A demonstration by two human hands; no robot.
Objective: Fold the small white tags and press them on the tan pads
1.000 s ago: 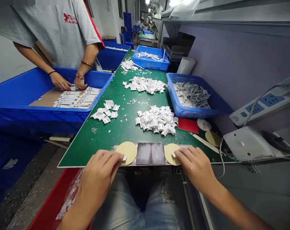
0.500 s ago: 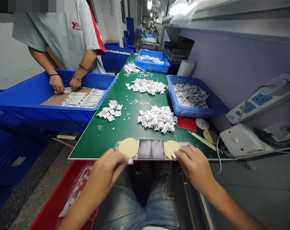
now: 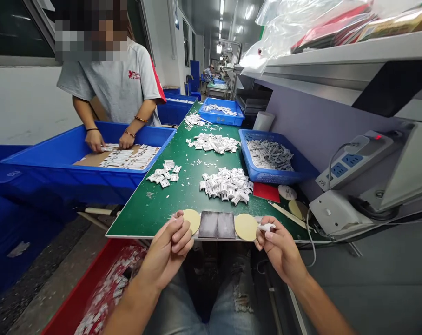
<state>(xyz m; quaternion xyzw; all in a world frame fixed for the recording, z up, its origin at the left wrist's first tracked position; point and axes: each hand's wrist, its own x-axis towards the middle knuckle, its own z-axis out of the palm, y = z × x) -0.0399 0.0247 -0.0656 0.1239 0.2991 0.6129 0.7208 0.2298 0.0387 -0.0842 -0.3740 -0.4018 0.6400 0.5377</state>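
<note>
My right hand (image 3: 280,253) pinches a small white plastic piece (image 3: 267,227) between thumb and fingers, just past the table's front edge. Beside it on the table lies a pale yellow disc (image 3: 246,227). My left hand (image 3: 172,244) is turned with its curled fingers in view; whether something is inside them is hidden. Behind its fingertips shows a second pale yellow disc (image 3: 193,220), partly covered. Between the discs lie two dark, whitish-scuffed rectangular pads (image 3: 217,225). Farther in on the green table sits a pile of white plastic pieces (image 3: 227,185).
Smaller heaps of white pieces (image 3: 164,174) lie left and behind. A blue basket (image 3: 267,175) of pieces stands at right, near a red card (image 3: 266,192), a knife (image 3: 290,215) and a power strip (image 3: 350,160). A co-worker (image 3: 118,83) handles pieces in a blue bin (image 3: 57,163).
My view has tilted upward. Both hands have turned to show more of the fingers; the left's white piece no longer shows. The right's piece is now seen more fully.
</note>
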